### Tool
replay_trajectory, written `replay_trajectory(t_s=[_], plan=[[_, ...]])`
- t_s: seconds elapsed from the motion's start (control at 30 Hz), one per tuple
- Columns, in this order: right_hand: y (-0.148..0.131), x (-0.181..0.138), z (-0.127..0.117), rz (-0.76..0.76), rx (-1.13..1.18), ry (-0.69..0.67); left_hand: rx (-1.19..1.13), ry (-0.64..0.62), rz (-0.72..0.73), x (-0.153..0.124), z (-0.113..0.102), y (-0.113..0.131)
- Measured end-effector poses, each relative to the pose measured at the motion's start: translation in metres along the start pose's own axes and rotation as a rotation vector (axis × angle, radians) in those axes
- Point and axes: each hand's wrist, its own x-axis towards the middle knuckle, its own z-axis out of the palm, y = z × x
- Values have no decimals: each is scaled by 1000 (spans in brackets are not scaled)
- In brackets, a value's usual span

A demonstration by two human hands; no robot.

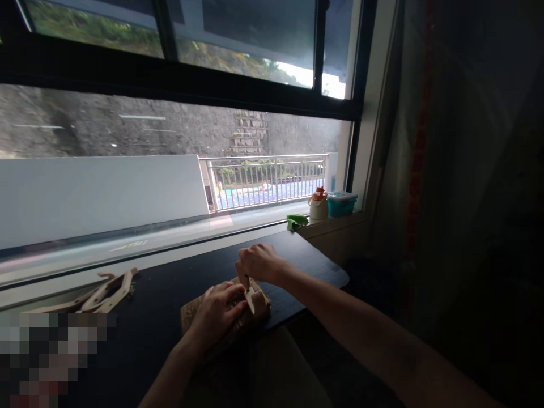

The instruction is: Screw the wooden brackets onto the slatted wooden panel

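Observation:
My right hand [259, 262] is closed in a fist above a small pale wooden piece [256, 302]. From under the fist comes a hand tool [245, 280] with a thin dark shaft, its tip down at the wood; the grip hides its exact kind. The fingers of my left hand [219, 309] press against the near left side of the piece and hold it. Beneath both lies a thick brown wooden block [187, 315], partly covered by my left hand. Small bits, perhaps shavings, show around the piece.
The black table [165, 289] stands under a large window. Several curved wooden parts [108, 292] lie at its left. On the sill are a beige jug with an orange top [318, 205], a teal lidded box [341, 205] and a green cloth [296, 221]. The lower left corner is pixelated.

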Motion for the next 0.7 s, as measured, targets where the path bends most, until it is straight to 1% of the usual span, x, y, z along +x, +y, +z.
replay_trajectory(t_s=[0.07,0.13,0.27,0.33,0.4,0.47,0.6,0.7], plan=[[-3,-2,-2,40,0,-10,3,-4,-5,0,-1,2],[-5,-5,-9,47,1,-20,16,-4,-2,-1,-2,4],[-3,-8,-27,-33,19,-76,48,15,11,-2,-3,6],[0,-7,-31,-80,35,-105,53,23,9,-2,-2,5],[4,-4,-28,-97,55,-121,45,21,6,-2,-1,4],[7,0,-20,-78,80,-116,29,11,3,-2,0,3],[11,2,-1,43,112,-78,-2,-13,3,-2,-3,5],[11,-1,1,125,95,-81,4,-15,-3,-3,-5,9]])
